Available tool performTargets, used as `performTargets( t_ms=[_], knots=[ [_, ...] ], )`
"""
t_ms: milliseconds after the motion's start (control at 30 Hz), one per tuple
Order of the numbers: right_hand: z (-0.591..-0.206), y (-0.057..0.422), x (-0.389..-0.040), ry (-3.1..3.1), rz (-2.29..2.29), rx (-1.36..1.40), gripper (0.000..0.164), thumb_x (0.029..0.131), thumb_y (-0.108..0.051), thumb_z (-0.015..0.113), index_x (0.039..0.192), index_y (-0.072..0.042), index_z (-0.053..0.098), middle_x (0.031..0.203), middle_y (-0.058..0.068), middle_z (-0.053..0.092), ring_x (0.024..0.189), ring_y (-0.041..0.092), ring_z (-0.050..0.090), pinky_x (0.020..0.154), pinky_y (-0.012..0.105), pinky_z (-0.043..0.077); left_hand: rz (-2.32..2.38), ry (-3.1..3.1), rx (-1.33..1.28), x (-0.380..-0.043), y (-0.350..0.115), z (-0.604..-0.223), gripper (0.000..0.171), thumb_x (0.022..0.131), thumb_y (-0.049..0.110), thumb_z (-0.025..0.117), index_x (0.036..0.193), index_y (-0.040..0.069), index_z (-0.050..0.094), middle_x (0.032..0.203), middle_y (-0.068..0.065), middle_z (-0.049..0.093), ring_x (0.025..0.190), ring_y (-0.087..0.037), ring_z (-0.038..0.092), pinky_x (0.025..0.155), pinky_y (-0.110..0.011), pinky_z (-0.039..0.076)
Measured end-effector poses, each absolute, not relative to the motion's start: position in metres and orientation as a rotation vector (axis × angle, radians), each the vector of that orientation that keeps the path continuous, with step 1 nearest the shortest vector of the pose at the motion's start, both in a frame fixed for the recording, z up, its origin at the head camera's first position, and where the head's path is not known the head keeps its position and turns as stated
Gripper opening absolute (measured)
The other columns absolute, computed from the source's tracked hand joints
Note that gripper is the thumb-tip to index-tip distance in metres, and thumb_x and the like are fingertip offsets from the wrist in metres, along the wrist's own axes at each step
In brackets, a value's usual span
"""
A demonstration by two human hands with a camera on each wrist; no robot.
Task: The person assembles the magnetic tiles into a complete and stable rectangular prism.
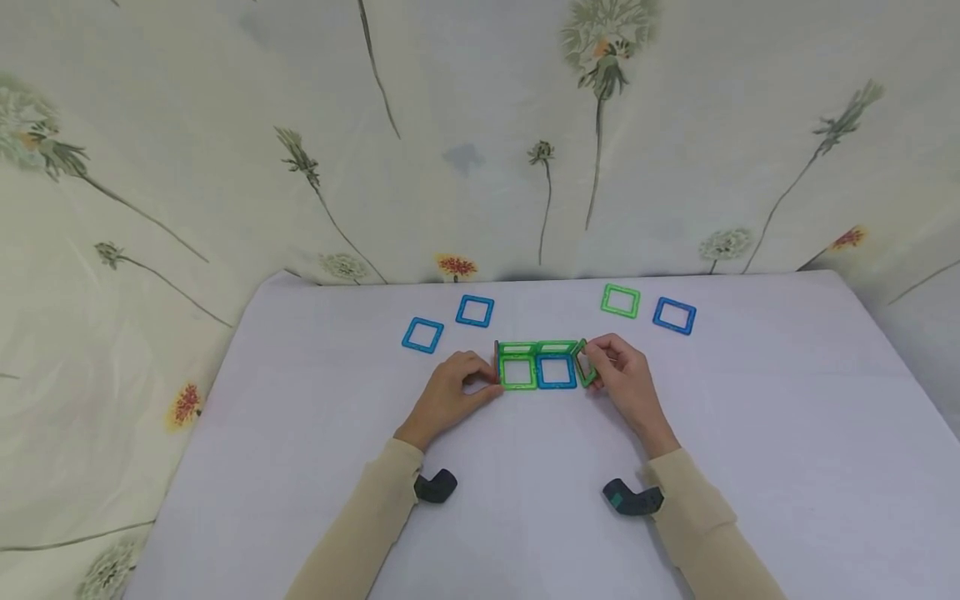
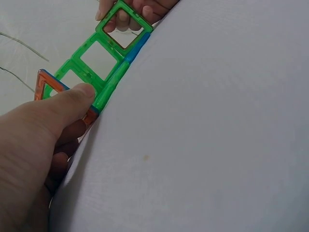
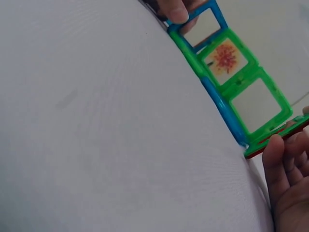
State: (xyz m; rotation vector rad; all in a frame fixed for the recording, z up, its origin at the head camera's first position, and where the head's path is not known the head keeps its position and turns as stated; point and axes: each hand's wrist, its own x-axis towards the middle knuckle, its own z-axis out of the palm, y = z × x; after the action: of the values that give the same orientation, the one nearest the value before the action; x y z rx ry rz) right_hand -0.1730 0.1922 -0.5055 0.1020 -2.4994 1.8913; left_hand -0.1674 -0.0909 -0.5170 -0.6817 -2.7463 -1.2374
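Two square magnetic tiles lie flat side by side in the head view, a green one (image 1: 518, 387) on the left and a blue one (image 1: 557, 386) on the right. Green tiles (image 3: 236, 87) stand upright along their back edge. My left hand (image 1: 452, 393) pinches an upright orange-and-blue tile (image 2: 49, 78) at the left end, thumb on its inner face. At the right end, my right hand (image 1: 626, 379) grips a green tile with a red back (image 3: 288, 129) between thumb and fingers. That tile leans at an angle, its lower corner right at the blue tile's end.
Behind the left hand lie two loose blue tiles (image 1: 417, 347) on the white-covered table (image 1: 787, 433). A loose green tile (image 1: 618, 313) and another blue tile (image 1: 671, 328) lie at the back right. A flower-printed cloth (image 1: 480, 125) hangs behind the table.
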Motion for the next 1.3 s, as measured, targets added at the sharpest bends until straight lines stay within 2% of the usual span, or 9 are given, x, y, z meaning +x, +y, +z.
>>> performTargets(
  t_ms=[100, 333, 433, 567, 733, 900, 1067, 1300],
  knots=[
    [-0.502, 0.189, -0.172, -2.515, 1.911, 0.078, 0.035, 0.095, -0.038, 0.054, 0.104, -0.005, 0.059, 0.083, 0.019, 0.061, 0.055, 0.014, 0.055, 0.052, 0.026, 0.051, -1.235, -2.744, -0.690, -0.167, -0.091, -0.517, 0.015, 0.082, 0.028, 0.074, 0.094, 0.024, 0.066, 0.091, 0.014, 0.062, 0.087, -0.001, 0.049, 0.077, -0.019, 0.047],
    [-0.483, 0.181, -0.167, -2.487, 1.982, 0.092, 0.027, 0.097, -0.026, 0.053, 0.110, -0.003, 0.051, 0.080, 0.027, 0.057, 0.053, 0.019, 0.054, 0.051, 0.029, 0.051, -1.252, -2.752, -0.683, -0.167, -0.091, -0.516, 0.015, 0.081, 0.027, 0.074, 0.093, 0.024, 0.066, 0.091, 0.014, 0.062, 0.087, -0.001, 0.049, 0.078, -0.020, 0.047],
    [-0.483, 0.181, -0.167, -2.479, 1.992, 0.113, 0.030, 0.097, -0.026, 0.053, 0.118, -0.004, 0.049, 0.072, 0.021, 0.056, 0.052, 0.023, 0.053, 0.052, 0.030, 0.052, -1.245, -2.751, -0.683, -0.168, -0.091, -0.516, 0.015, 0.081, 0.027, 0.074, 0.093, 0.024, 0.066, 0.091, 0.014, 0.062, 0.088, -0.001, 0.049, 0.078, -0.019, 0.047],
    [-0.495, 0.184, -0.172, -2.514, 1.940, 0.108, 0.035, 0.096, -0.034, 0.052, 0.122, -0.010, 0.051, 0.067, 0.008, 0.054, 0.052, 0.024, 0.054, 0.053, 0.029, 0.052, -1.240, -2.752, -0.683, -0.168, -0.091, -0.516, 0.014, 0.082, 0.027, 0.074, 0.093, 0.024, 0.066, 0.091, 0.014, 0.062, 0.088, -0.001, 0.049, 0.078, -0.020, 0.047],
    [-0.504, 0.185, -0.176, -2.543, 1.878, 0.108, 0.034, 0.096, -0.039, 0.051, 0.120, -0.016, 0.052, 0.068, 0.007, 0.054, 0.053, 0.021, 0.054, 0.054, 0.028, 0.051, -1.241, -2.759, -0.683, -0.169, -0.091, -0.517, 0.014, 0.082, 0.028, 0.074, 0.094, 0.024, 0.066, 0.092, 0.014, 0.062, 0.089, 0.000, 0.048, 0.079, -0.019, 0.047],
    [-0.486, 0.180, -0.171, -2.584, 1.902, 0.086, 0.034, 0.098, -0.033, 0.050, 0.123, -0.010, 0.050, 0.070, 0.010, 0.055, 0.055, 0.023, 0.055, 0.055, 0.029, 0.051, -1.239, -2.767, -0.682, -0.169, -0.091, -0.516, 0.014, 0.082, 0.029, 0.073, 0.094, 0.024, 0.066, 0.092, 0.014, 0.062, 0.088, -0.001, 0.049, 0.079, -0.019, 0.047],
    [-0.469, 0.175, -0.168, -2.645, 1.868, 0.089, 0.032, 0.099, -0.028, 0.047, 0.123, -0.007, 0.048, 0.075, 0.020, 0.056, 0.057, 0.029, 0.056, 0.056, 0.029, 0.051, -1.235, -2.760, -0.685, -0.170, -0.091, -0.515, 0.014, 0.082, 0.027, 0.074, 0.094, 0.024, 0.067, 0.092, 0.014, 0.063, 0.088, -0.002, 0.049, 0.078, -0.019, 0.047],
    [-0.488, 0.180, -0.178, -2.681, 1.827, 0.123, 0.031, 0.099, -0.032, 0.047, 0.122, -0.012, 0.049, 0.084, 0.021, 0.059, 0.056, 0.027, 0.056, 0.053, 0.029, 0.051, -1.232, -2.762, -0.681, -0.169, -0.092, -0.518, 0.015, 0.082, 0.028, 0.074, 0.094, 0.024, 0.066, 0.092, 0.014, 0.062, 0.089, -0.001, 0.049, 0.080, -0.019, 0.047]
  ],
)
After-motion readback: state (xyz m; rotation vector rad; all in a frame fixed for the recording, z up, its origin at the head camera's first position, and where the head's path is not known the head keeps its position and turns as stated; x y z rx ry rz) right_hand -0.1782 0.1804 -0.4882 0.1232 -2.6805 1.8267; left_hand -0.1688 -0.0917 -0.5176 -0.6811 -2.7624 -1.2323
